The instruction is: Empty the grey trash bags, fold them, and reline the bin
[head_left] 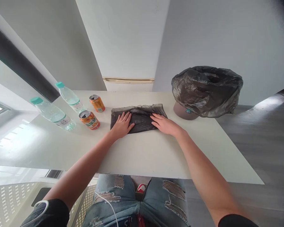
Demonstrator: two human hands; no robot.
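Observation:
A folded black plastic bag (pixel 142 119) lies flat on the white table (pixel 142 154), its back edge thin and crinkled. My left hand (pixel 122 125) rests palm down on the bag's left part, fingers stretched out. On its right part my right hand (pixel 164 123) also lies flat with the fingers extended. Both hands press on the plastic and grasp nothing. To the right stands a brown bin (pixel 186 113) lined with another black bag (pixel 207 91), which puffs out over its rim.
Two clear bottles with teal caps, one nearer (pixel 53 115) and one farther (pixel 69 97), stand at the left. Beside them are two opened orange cans, a front can (pixel 89 119) and a back can (pixel 97 103). A white fridge (pixel 127 41) is behind the table.

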